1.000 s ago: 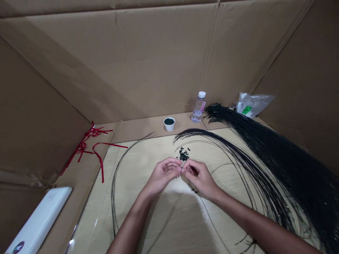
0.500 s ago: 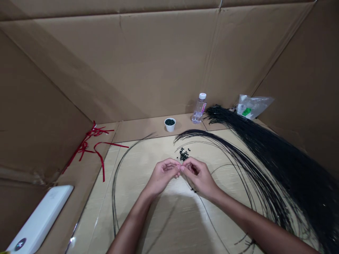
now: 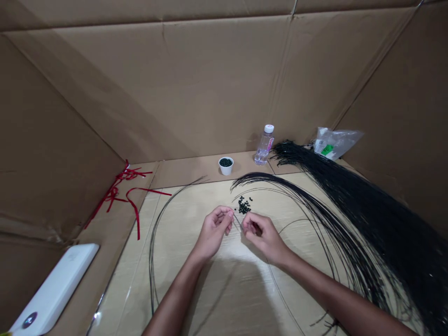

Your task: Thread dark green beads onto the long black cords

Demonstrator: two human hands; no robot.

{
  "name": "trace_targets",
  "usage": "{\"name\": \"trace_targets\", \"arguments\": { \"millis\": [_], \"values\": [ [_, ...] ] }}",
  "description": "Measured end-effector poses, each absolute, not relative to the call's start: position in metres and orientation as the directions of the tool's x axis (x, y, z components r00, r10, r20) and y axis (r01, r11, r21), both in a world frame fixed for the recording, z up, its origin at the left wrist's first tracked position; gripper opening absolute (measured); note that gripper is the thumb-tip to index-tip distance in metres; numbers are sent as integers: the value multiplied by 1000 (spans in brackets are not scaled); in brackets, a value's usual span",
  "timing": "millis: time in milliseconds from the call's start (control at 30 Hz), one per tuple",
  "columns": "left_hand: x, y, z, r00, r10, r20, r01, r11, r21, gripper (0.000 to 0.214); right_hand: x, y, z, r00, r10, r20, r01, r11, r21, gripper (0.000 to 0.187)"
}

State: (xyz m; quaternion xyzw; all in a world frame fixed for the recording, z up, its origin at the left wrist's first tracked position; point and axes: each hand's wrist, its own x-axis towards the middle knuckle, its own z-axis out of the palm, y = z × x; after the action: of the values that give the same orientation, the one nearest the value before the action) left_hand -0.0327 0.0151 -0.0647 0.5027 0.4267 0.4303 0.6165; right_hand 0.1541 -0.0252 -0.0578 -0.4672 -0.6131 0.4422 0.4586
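My left hand (image 3: pixel 213 232) and right hand (image 3: pixel 262 238) pinch a black strand (image 3: pixel 238 222) between them, dark beads (image 3: pixel 244 205) heaped at 12 o'clock within easy reach, the fibre bundle (image 3: pixel 350 200) kept aside at 2 o'clock.

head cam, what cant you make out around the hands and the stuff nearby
All in the head view:
- the curled fingers of the right hand hide whatever they may hold
- the black strands run off the lower right edge, so their ends are cut off
- the label on the plastic bottle is too small to read
- the green label on the clear plastic bag is too small to read
- the white flat object is cut off by the lower left corner, so its kind is unclear
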Motion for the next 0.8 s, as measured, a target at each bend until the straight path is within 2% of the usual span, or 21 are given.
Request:
{"name": "trace_targets", "arguments": {
  "millis": [200,300,433,533,600,700,800],
  "values": [
    [-32,14,-58,273,953,-133,-94,164,982,44,154,-27,-56,-117,973,200,182,219,-959,10],
    [-32,13,-58,305,940,-151,-79,183,980,44,153,-27,-59,-105,979,174,211,193,-958,7],
    [-31,13,-59,314,934,-167,-57,194,979,44,151,-25,-64,-105,985,135,225,156,-962,24],
    [-27,13,-60,234,969,-78,34,72,997,37,151,-23,-69,-36,994,102,154,107,-982,21],
    [-22,14,-60,169,985,25,160,-52,986,26,151,-22,-71,8,996,87,108,85,-991,17],
    [-17,16,-60,112,983,145,361,-176,916,16,151,-21,-73,33,996,89,95,85,-992,15],
    [-14,17,-60,88,970,228,482,-242,842,16,151,-22,-72,29,994,102,114,98,-989,15]
  ]
}}
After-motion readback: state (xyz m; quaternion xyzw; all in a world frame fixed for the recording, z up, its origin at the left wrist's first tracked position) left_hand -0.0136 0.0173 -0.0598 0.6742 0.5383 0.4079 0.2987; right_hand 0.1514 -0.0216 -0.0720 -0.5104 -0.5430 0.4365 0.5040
